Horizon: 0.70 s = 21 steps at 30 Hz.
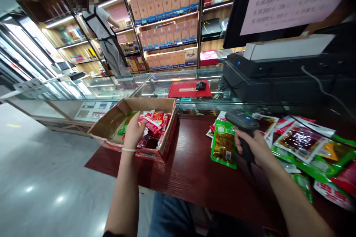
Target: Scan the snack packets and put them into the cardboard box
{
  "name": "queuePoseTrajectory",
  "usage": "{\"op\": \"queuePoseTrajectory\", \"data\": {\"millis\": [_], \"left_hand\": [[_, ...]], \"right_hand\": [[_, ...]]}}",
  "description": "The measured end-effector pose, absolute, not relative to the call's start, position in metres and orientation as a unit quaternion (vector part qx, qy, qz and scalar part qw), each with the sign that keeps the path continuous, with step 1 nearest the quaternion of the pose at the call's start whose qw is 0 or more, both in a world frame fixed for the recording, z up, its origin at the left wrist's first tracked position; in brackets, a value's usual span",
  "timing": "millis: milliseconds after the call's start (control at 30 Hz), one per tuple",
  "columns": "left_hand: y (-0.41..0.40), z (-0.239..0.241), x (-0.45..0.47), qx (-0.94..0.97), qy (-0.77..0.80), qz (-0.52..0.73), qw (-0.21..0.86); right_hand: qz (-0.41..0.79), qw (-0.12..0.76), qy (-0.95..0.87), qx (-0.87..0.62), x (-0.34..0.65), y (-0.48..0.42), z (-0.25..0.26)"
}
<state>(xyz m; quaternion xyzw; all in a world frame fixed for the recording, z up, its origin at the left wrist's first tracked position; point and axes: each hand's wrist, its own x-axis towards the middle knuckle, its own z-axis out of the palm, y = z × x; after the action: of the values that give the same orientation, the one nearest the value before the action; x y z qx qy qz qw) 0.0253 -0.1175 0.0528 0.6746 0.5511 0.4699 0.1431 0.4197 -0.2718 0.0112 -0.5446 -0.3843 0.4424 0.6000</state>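
Observation:
My right hand (256, 148) is wrapped round the handle of a black barcode scanner (242, 119), held above the dark red tabletop. Just left of its fingers is a green-edged food packet (224, 144) with brown contents and a barcode; whether the fingertips touch it cannot be made out. Over an open cardboard box (109, 127), my left hand (135, 131) is closed at the edge of another green food packet (124, 129), its fingers partly hidden. Red snack packets (157, 122) lie in the box beside that hand.
Many food packets (303, 142) are heaped at the right. Behind the table are a glass counter, a red mat (189, 89) with a mouse (200, 85), and a monitor (236, 11). A person in an apron (104, 40) stands by the shelves.

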Motion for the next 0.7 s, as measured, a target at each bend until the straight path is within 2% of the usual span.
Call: {"op": "queuePoseTrajectory", "data": {"millis": [100, 300, 500, 633, 700], "left_hand": [[-0.123, 0.056, 0.034, 0.696, 0.556, 0.438, 0.12], [-0.153, 0.079, 0.086, 0.725, 0.481, 0.463, 0.17], [-0.19, 0.093, 0.165, 0.759, 0.329, 0.455, 0.33], [-0.185, 0.061, 0.225, 0.72, 0.276, 0.426, 0.473], [-0.172, 0.029, 0.252, 0.735, 0.292, 0.384, 0.477]], "right_hand": [[0.443, 0.604, -0.386, -0.539, 0.421, -0.272, 0.012], [0.427, 0.628, -0.378, -0.53, 0.428, -0.274, 0.014], [0.412, 0.633, -0.36, -0.547, 0.443, -0.277, 0.015], [0.406, 0.639, -0.345, -0.555, 0.454, -0.28, 0.017], [0.397, 0.645, -0.342, -0.557, 0.459, -0.281, 0.018]]}}
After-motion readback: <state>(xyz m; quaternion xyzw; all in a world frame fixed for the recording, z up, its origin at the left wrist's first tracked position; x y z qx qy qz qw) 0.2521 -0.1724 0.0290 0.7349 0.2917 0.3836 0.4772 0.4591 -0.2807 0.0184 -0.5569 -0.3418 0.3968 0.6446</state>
